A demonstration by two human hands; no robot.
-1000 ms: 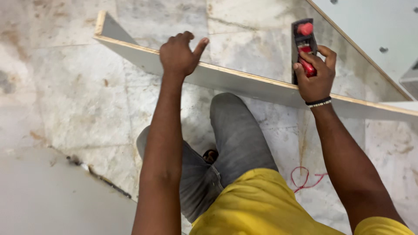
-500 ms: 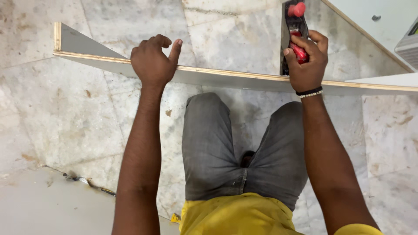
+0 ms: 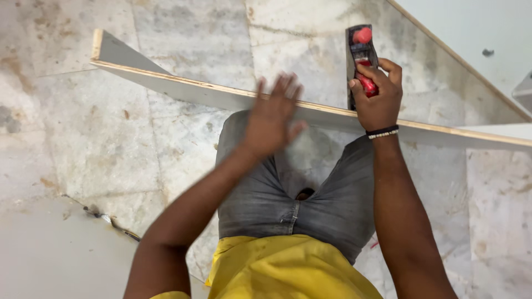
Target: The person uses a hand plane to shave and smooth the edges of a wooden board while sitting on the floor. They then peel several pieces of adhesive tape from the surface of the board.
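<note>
Change since earlier frame: left hand had come off the top edge of the board, where it was gripping half a second before, and showed motion-blurred in front of it; the right hand and plane had kept their place at the board's edge.
Left hand: open, fingers spread and pointing up, holding nothing; whether it touched the board could not be told because of the blur.
Right hand: fingers curled tight around the red rear handle of the hand plane, thumb on the near side; a beaded bracelet sat on the wrist.
Hand plane: dark metal body with a red front knob, standing on the board's upper edge, its length crossing the edge and pointing away from the person.
Board: long white-faced panel set on edge, its raw pale wood edge uppermost, running from upper left to the right border of the view; it passed in front of the person's knees.
Person: grey shorts and yellow shirt, legs just behind the board.
Floor: marbled stone tiles, stained and dusty; a lighter sheet lay at lower left, with a small dark scrap at its border.
Background: a second white panel with a wood-coloured edge lay at upper right, well apart from the left hand, near the plane.
</note>
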